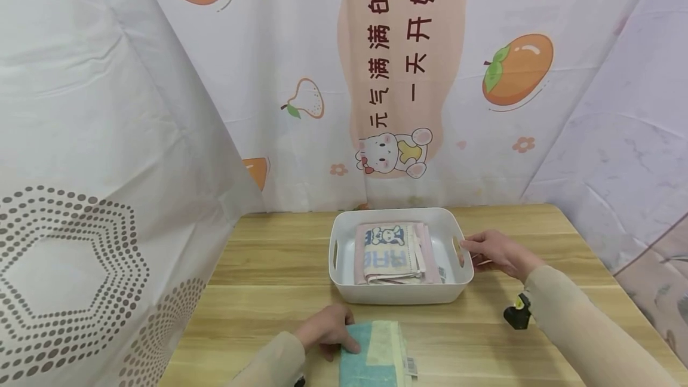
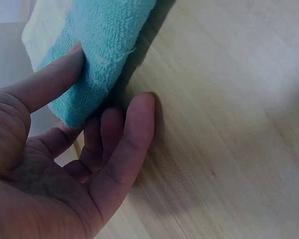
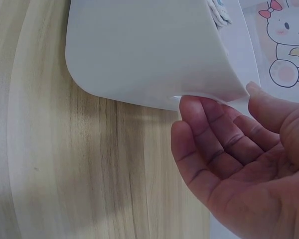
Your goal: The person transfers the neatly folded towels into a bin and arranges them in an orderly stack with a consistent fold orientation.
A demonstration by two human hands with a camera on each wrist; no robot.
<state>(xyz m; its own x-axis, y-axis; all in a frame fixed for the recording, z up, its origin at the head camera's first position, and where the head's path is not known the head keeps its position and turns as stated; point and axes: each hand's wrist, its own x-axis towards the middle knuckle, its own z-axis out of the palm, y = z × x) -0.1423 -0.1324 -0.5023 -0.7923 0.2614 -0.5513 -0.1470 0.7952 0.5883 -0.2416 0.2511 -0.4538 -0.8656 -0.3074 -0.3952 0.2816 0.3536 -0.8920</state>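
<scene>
A folded teal and pale yellow towel (image 1: 371, 354) lies on the table in front of a white plastic basket (image 1: 400, 295). My left hand (image 1: 330, 330) pinches the towel's left corner. In the left wrist view the thumb presses the teal terry (image 2: 107, 40) from above, with fingers under its edge. My right hand (image 1: 500, 252) grips the basket's right side at the handle hole. From the right wrist, fingertips reach into that hole and the thumb lies at the rim (image 3: 234, 82). Inside the basket lie folded towels (image 1: 384, 252), the top one cream with a blue bear pattern, pink cloth around it.
The wooden table (image 1: 269, 267) runs back to a printed curtain (image 1: 301, 154) close behind the basket. A white curtain (image 1: 107, 136) with brown dots hangs along the left side. A small black device (image 1: 518, 314) sits at the right sleeve.
</scene>
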